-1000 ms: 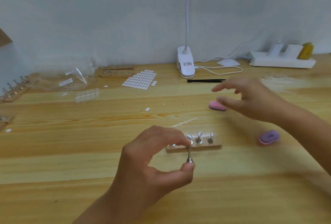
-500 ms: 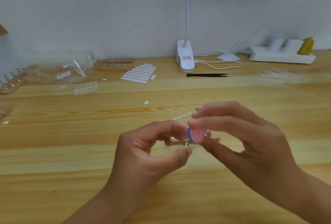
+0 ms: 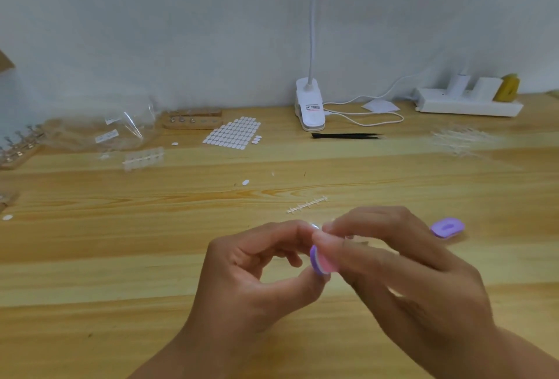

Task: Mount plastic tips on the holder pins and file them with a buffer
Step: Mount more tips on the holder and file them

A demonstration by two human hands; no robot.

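Note:
My left hand [image 3: 257, 272] pinches a small metal holder pin between thumb and forefinger; a clear plastic tip [image 3: 314, 226] shows at its top, and the pin itself is mostly hidden. My right hand [image 3: 402, 272] grips a small pink and purple buffer [image 3: 320, 260] and holds it against the tip. The wooden holder block is hidden behind my hands. A second purple buffer [image 3: 447, 227] lies on the table to the right.
An empty tip sprue [image 3: 307, 205] lies just beyond my hands. Farther back are a sheet of white stickers [image 3: 233, 135], black tweezers [image 3: 344, 136], a clip lamp base [image 3: 310, 106], plastic bags [image 3: 99, 130], another wooden holder [image 3: 192, 119] and a power strip [image 3: 469, 103].
My right hand picked up the pink buffer from the table and brought it to the pin held in my left hand. Both hands have drawn closer to me.

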